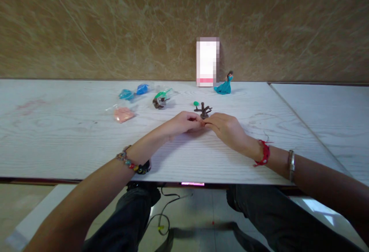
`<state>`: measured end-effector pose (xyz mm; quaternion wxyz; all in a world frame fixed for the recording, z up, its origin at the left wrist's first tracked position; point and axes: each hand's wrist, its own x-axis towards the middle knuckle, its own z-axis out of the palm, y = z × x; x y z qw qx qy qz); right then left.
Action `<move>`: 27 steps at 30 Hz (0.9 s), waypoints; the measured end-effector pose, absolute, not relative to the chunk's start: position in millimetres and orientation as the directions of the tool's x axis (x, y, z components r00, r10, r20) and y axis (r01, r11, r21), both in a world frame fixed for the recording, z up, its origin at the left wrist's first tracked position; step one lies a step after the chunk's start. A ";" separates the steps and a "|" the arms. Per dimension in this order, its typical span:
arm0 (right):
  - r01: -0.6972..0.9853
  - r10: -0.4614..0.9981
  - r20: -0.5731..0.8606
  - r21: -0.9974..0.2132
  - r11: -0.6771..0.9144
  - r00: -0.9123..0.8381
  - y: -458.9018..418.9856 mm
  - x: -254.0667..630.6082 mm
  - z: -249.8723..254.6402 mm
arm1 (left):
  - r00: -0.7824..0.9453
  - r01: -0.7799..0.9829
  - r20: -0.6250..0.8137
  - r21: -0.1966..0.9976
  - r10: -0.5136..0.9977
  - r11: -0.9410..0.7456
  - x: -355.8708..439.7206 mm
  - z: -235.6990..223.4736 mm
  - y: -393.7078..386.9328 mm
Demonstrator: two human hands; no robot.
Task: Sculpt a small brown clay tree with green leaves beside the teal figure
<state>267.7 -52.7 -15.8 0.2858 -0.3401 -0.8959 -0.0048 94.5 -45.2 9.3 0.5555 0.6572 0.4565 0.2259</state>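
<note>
A small brown clay tree [204, 110] with bent branches stands upright on the table, just beyond my fingertips. My left hand [188, 122] is closed, its fingertips pressed together in front of the tree's base. From the other side my right hand [225, 126] meets it in a pinch, fingertips touching or nearly touching the left ones. Whatever lies between the fingers is too small or hidden to name, and I cannot tell whether they touch the tree. A flat bit of green clay [196, 103] lies behind the tree, to its left.
On the left lie bags of peach clay [123, 114], teal clay [126, 94] and blue clay [142, 89]. Nearer the middle are a green-and-clear bag [162, 95] and brown clay [158, 103]. A blurred upright phone-like screen [207, 62] leans on the wall beside a teal-dressed figurine [224, 86].
</note>
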 end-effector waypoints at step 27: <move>0.504 0.703 0.464 -0.490 0.711 -0.540 -51.9 276.1 -1.2 | 0.326 0.897 -0.164 0.364 0.931 -0.250 50.6 16.2 -19.1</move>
